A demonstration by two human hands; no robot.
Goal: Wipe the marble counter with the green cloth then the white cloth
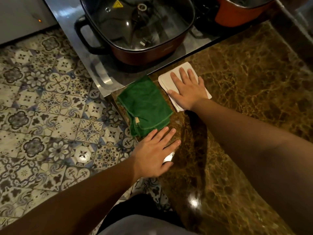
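the right hand (186, 89) lies flat, fingers spread, pressing the folded white cloth (171, 82) onto the marble counter (245, 99) near the stove edge (108, 89). the left hand (155, 152) rests open and flat at the counter's edge, gripping nothing, fingertips just beside the green cloth (145, 106), which lies crumpled next to the white one. judged step: white-cloth wiping. next move calls for sliding the pressed cloth across the unwiped marble.

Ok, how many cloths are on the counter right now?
2. The green cloth lies at the counter's left edge, beside the left hand. The white cloth is under the right hand, near the stove. None seems hidden.
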